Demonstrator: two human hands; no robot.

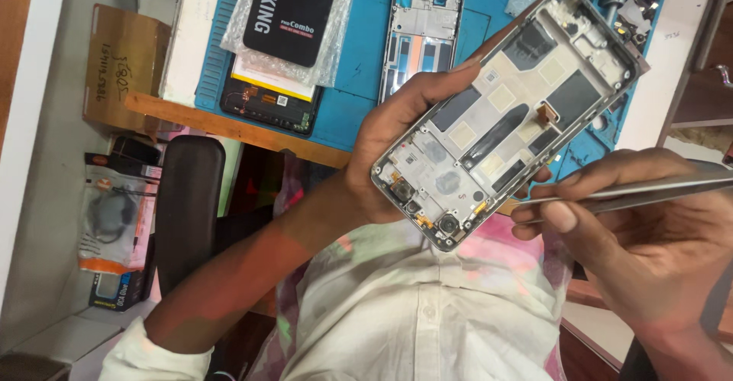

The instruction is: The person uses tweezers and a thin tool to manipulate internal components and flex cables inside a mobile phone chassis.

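Observation:
My left hand (393, 140) grips an opened phone frame (508, 110) by its edges, held tilted above my lap with its inner side up. Small camera modules and metal shields show inside it. My right hand (649, 251) is closed around metal tweezers (657, 188), whose tips point left toward the frame's lower right edge. Whether the tips touch the frame I cannot tell.
A blue work mat (359, 75) lies on the wooden bench, bearing a second bare phone frame (422, 37), a black packet in bubble wrap (294, 11) and an open phone (267, 104) beneath it. A black chair arm (187, 205), a cardboard box (122, 64) and a bagged accessory (111, 217) sit left.

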